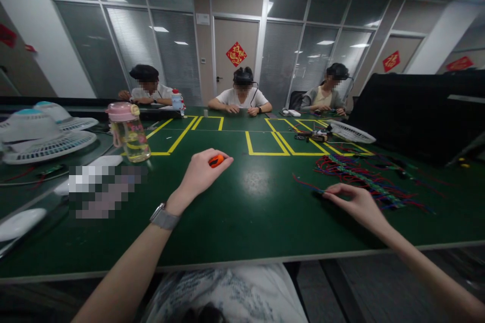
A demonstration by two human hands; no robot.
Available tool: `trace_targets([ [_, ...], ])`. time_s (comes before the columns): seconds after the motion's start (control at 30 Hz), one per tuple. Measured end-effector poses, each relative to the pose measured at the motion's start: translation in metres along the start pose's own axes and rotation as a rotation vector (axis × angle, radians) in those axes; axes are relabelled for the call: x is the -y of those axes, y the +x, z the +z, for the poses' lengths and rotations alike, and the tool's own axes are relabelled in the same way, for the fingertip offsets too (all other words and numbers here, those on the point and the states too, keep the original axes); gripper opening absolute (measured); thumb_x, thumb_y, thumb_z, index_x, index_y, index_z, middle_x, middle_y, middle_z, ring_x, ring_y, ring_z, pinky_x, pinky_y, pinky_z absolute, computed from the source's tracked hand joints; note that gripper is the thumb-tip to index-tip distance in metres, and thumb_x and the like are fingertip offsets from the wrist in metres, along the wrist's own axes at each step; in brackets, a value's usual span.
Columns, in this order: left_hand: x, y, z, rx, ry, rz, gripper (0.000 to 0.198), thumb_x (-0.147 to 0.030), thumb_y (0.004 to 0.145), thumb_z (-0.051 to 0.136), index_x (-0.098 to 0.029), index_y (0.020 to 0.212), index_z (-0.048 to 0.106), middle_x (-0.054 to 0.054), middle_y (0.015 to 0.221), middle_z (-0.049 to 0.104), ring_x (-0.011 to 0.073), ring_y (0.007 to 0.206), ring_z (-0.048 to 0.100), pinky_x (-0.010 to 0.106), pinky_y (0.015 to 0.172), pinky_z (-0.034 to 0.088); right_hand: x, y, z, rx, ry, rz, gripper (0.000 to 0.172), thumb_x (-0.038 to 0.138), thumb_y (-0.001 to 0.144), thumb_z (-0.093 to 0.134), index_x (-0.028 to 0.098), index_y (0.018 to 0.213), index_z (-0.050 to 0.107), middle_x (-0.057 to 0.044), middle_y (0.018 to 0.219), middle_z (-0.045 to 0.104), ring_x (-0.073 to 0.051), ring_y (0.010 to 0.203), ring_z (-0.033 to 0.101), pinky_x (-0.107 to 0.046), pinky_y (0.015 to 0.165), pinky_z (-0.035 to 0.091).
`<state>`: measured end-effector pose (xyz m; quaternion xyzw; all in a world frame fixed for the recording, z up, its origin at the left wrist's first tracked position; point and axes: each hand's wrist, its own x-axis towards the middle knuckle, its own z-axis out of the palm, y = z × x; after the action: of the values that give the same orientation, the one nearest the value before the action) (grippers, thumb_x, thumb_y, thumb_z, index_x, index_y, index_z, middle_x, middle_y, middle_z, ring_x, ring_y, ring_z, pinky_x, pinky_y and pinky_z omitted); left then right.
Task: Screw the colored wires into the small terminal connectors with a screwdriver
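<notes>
My left hand [202, 169], a watch on its wrist, is closed around a small orange-and-black object [216, 161] above the green table. The fingers cover most of that object, so its kind is unclear. On the right, my right hand [352, 202] pinches a small dark piece with red and blue wires [303, 181], held low over the tabletop. Just beyond it lies a long row of small green circuit boards [364, 181] with many red and blue wires spreading from both sides.
Yellow tape [265, 154] marks rectangles on the green table [242, 232]. A pink-lidded bottle [131, 133] and white fan parts [45, 136] stand left. At right are a white fan grille [352, 131] and a large black panel [424, 116]. Three people sit across the table.
</notes>
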<state>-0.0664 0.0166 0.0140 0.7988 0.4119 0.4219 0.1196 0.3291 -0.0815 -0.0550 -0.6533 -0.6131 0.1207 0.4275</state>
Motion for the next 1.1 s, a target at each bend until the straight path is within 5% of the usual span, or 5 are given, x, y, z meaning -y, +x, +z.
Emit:
trace_targets([
  [0.13,0.0,-0.002,0.006,0.046,0.134,0.03,0.038,-0.051,0.087,0.052,-0.019,0.087,0.07,0.005,0.086,0.069,0.0181,0.076,0.062,0.032,0.074,0.048,-0.039,-0.021,-0.048,-0.159,-0.057,0.175,0.036,0.057,0.053,0.078,0.022,0.064,0.073,-0.021,0.087,0.072,-0.032,0.081,0.067,-0.041,0.075,0.048],
  [0.27,0.003,-0.003,0.009,0.068,0.291,0.066,0.037,-0.05,0.089,0.049,-0.019,0.087,0.07,0.005,0.084,0.068,0.0178,0.074,0.062,0.031,0.071,0.047,-0.053,-0.027,-0.067,-0.218,-0.068,0.319,0.038,0.057,0.046,0.077,0.024,0.064,0.074,-0.016,0.085,0.074,-0.033,0.085,0.067,-0.042,0.077,0.047],
  [0.63,0.002,-0.003,0.008,0.109,0.345,0.084,0.038,-0.049,0.09,0.047,-0.018,0.088,0.069,0.005,0.086,0.067,0.017,0.073,0.061,0.03,0.071,0.047,-0.025,-0.028,-0.041,-0.2,-0.109,0.243,0.043,0.057,0.052,0.07,0.018,0.067,0.071,-0.01,0.082,0.074,-0.035,0.087,0.066,-0.041,0.084,0.047],
  [1.1,0.003,-0.003,0.01,0.13,0.338,0.086,0.039,-0.051,0.09,0.047,-0.019,0.089,0.069,0.004,0.086,0.067,0.0169,0.074,0.061,0.031,0.07,0.047,-0.042,-0.031,-0.041,-0.251,-0.122,0.033,0.037,0.053,0.064,0.068,0.017,0.072,0.069,-0.011,0.086,0.072,-0.031,0.088,0.066,-0.042,0.088,0.048],
])
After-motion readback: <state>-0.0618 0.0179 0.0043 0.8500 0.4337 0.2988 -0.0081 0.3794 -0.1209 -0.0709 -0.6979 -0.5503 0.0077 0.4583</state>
